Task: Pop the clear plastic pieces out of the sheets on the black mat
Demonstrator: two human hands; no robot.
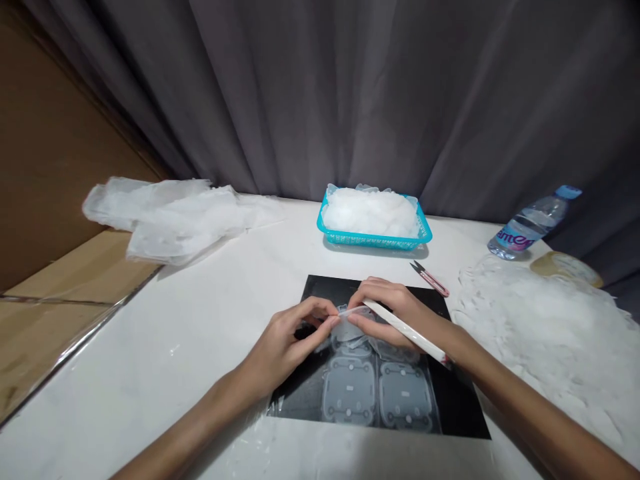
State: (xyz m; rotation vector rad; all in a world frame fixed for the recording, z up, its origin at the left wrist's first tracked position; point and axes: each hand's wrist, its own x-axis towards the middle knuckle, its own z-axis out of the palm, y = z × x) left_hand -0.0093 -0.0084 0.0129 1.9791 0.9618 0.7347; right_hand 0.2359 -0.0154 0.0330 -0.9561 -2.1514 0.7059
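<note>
Over a black board [460, 380], my left hand [300, 327] pinches one side of a small, thin translucent plastic piece [350, 311]. My right hand [385, 307] grips the piece's other side between thumb and fingers. A slim white pen-like tool [405, 329] also rests in my right hand, slanting back toward the wrist; its kind cannot be made out. Below the hands, translucent grey rounded-square plastic pieces [350, 390] lie flat on the board, and the upper ones are partly hidden by my fingers.
A blue basket [375, 240] heaped with white translucent material stands at the back. Pink-handled thread snips [431, 279] lie beyond the board. A water bottle [533, 223] and a broad translucent pile [555, 340] are at right; stacked plastic bags [175, 217] lie at left near cardboard [60, 300].
</note>
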